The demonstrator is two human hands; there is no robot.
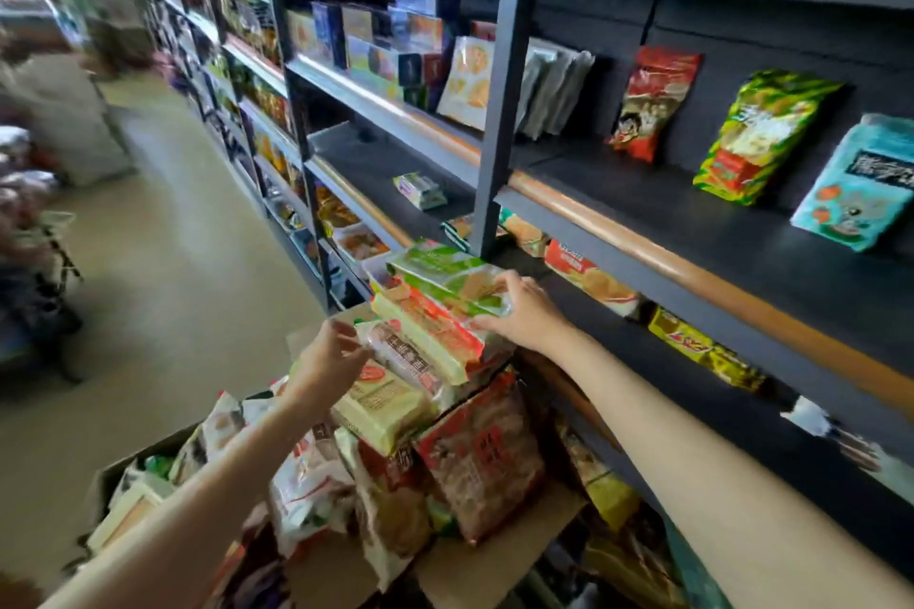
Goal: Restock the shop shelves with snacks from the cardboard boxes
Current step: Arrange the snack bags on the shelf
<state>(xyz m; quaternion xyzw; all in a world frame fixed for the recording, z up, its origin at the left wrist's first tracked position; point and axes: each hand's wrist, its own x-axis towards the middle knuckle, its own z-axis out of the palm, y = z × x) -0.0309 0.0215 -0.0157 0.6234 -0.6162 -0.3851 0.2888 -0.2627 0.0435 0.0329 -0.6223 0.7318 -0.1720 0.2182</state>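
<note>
Shelving: dark metal shelves [692, 232] with an orange front strip run along the right and recede to the left, most bays packed with boxed and bagged goods.
Upper right shelf: three snack bags stand leaning on the back panel, well apart: a red bag [653, 101], a green bag [761, 136] and a teal bag [858, 183]. Left of the post, a row of pale pouches [554, 89] stands on edge.
Middle shelf: mostly bare, with one small wrapped packet [420, 190] lying flat.
Lower shelf: an orange-and-white biscuit pack [591, 279] and a yellow pack [687, 336] lie near its front edge.
Cardboard box: an open box [475, 569] beside the shelves, heaped above its rim with snack packs; a big red-brown bag [487, 455] lies at the right of the heap.
Snack stack: at the top of the heap a green pack [445, 274] lies on a red-and-cream pack [425, 336].
Right hand [519, 312]: fingers curled over the near end of the green pack, gripping it.
Left hand [331, 361]: fingers loosely spread, tips just beside the left edge of the stack, holding nothing.
</note>
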